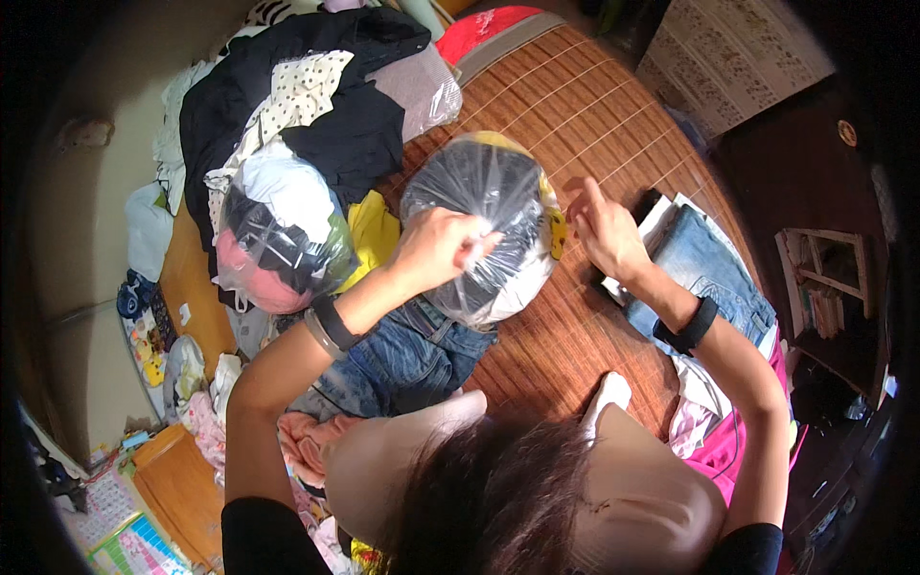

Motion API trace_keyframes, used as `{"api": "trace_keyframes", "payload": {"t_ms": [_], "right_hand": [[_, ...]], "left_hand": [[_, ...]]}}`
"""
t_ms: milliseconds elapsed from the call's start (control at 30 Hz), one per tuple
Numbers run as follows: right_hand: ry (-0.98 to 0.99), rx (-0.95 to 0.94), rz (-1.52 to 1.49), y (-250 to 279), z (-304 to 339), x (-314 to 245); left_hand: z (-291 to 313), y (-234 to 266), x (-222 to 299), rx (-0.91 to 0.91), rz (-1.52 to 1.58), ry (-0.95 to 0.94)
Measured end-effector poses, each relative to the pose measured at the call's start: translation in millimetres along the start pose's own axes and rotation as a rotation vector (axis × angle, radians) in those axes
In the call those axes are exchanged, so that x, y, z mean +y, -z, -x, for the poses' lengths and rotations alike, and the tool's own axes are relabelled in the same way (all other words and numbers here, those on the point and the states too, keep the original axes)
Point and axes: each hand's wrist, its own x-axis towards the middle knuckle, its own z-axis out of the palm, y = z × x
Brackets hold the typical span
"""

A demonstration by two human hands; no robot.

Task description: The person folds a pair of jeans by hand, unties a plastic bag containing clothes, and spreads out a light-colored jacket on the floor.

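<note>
A clear plastic bag [484, 192] stuffed with dark, white and yellow clothes stands in front of me, its plastic gathered at the top. My left hand [446, 247] is closed around that gathered neck. Off to the right of the bag, my right hand [606, 230] hangs in the air, fingers apart and partly curled, with nothing visible in them. A second clear bag [287, 225], filled with white, black and pink clothes, rests to the left. Blue jeans [407, 356] lie just below the bag I hold, and a yellow cloth [372, 230] shows between the two bags.
Black clothes [359, 57] and a polka-dot cloth [302, 91] are heaped at the far left. Folded light-blue jeans [695, 259] lie at the right beside a magenta cloth [724, 455]. Brown slatted mat [575, 105] covers the floor. A dark cabinet [786, 172] borders the right.
</note>
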Motion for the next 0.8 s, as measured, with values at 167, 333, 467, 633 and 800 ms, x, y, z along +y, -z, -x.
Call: {"api": "trace_keyframes", "payload": {"t_ms": [167,333,467,633,800], "right_hand": [[0.219,0.054,-0.168,45.5,13.6,-56.8],[0.389,0.026,-0.047,36.1,41.2,-71.5],[0.142,0.163,-0.084,12.9,45.3,-58.3],[0.089,0.274,-0.091,5.8,48.0,-70.6],[0.062,0.18,-0.109,4.6,56.1,-69.4]], "left_hand": [[3.2,-21.0,33.8,-0.029,0.051,-0.145],[-3.6,-14.0,52.7,-0.062,-0.067,-0.079],[-3.6,-26.5,49.7,0.104,-0.01,-0.144],[9.7,-49.5,49.5,0.466,0.077,0.005],[16.1,-60.2,43.3,0.479,0.07,-0.014]]}}
